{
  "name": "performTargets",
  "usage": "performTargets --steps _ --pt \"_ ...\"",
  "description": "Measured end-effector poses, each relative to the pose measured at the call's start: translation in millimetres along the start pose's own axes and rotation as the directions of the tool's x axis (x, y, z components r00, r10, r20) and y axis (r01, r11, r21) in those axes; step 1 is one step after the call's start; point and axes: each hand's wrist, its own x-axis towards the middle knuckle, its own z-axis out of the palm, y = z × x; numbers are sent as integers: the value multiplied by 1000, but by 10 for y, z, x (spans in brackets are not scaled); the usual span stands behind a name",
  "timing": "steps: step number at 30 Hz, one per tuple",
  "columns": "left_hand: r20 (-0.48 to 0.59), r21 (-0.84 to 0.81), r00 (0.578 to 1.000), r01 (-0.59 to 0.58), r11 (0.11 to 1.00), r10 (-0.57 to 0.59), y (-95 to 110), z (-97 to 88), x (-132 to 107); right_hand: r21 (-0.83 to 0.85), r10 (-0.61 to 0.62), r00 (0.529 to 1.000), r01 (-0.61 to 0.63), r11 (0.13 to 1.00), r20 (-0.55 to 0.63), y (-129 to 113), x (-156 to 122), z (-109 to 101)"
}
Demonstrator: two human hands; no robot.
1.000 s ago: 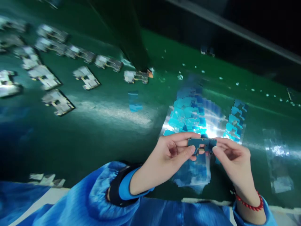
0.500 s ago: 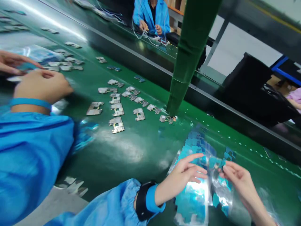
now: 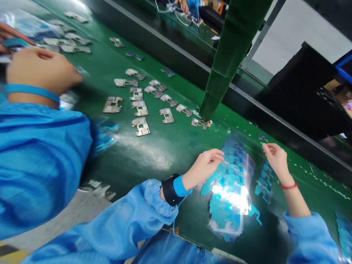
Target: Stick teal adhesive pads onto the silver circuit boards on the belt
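My left hand (image 3: 205,167), with a black strap and blue band at the wrist, is closed, its curled fingertips at the left edge of a clear sheet covered in shiny blue film cut-outs (image 3: 232,170). Whether anything is between those fingers is hidden. On the right, my right hand (image 3: 276,159), with a red wrist cord, has its fingers pinched together. Its fingertips are just below a small dark-blue circuit board (image 3: 263,137); I cannot tell whether they touch it. A narrower strip of blue cut-outs (image 3: 264,183) lies below that hand.
Several silvery circuit boards (image 3: 140,108) lie scattered on the green mat (image 3: 165,168). A green post (image 3: 221,80) rises behind them. At the left, a co-worker's hands (image 3: 41,69) hold a blue-filmed piece. A dark rail (image 3: 165,47) runs along the back.
My right hand has moved up and away from the sheet; the blue piece it held no longer shows there. A board now lies by its fingertips. My left fingers have gone from spread to curled.
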Motion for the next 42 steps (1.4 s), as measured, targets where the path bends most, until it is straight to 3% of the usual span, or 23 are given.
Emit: performTargets --steps 3,5,9,12,15,17,19,21,23,24,26,28,30,34,42 --pt "42 129 999 2 992 -7 -82 79 -58 20 -24 983 21 1000 184 86 -715 172" --pt "70 191 998 -8 982 -6 -114 122 -87 121 -25 977 -1 993 214 161 -1032 280" --pt "97 273 995 -29 961 2 -125 149 -97 258 21 981 -72 964 194 228 -1177 273" --pt "96 298 995 -44 954 16 -90 186 -122 420 68 983 -134 898 169 118 -1190 173" --pt "212 146 977 -16 989 -15 -40 265 -191 594 88 987 -150 790 133 -51 -1311 206" --pt "311 3 947 81 997 -78 -17 310 -238 568 25 998 -58 821 66 -126 -1405 290" --pt "350 -60 926 171 984 -140 -7 326 -266 387 -136 986 163 908 -97 -162 -1468 363" --pt "350 -69 924 187 980 -152 -10 313 -274 137 -387 902 415 899 -192 -177 -1494 390" --pt "374 -62 920 149 987 -115 -18 287 -271 43 -568 816 575 817 -112 -191 -1501 375" --pt "386 -55 918 118 992 -88 -22 274 -269 75 -601 798 602 795 -45 -199 -1502 360" --pt "420 -28 907 62 998 -44 -25 255 -268 181 -562 825 545 819 60 -213 -1504 332" --pt "463 3 886 33 999 -30 -21 244 -271 291 -431 893 382 877 126 -217 -1505 315" --pt "500 35 866 -1 999 -17 -15 238 -276 427 -301 928 185 885 221 -208 -1502 310" --pt "485 156 873 -152 976 59 -15 235 -280 621 -187 916 -82 779 356 -187 -1491 314" --pt "498 180 856 -261 948 141 -11 231 -291 662 -33 920 -256 705 391 -215 -1469 273"
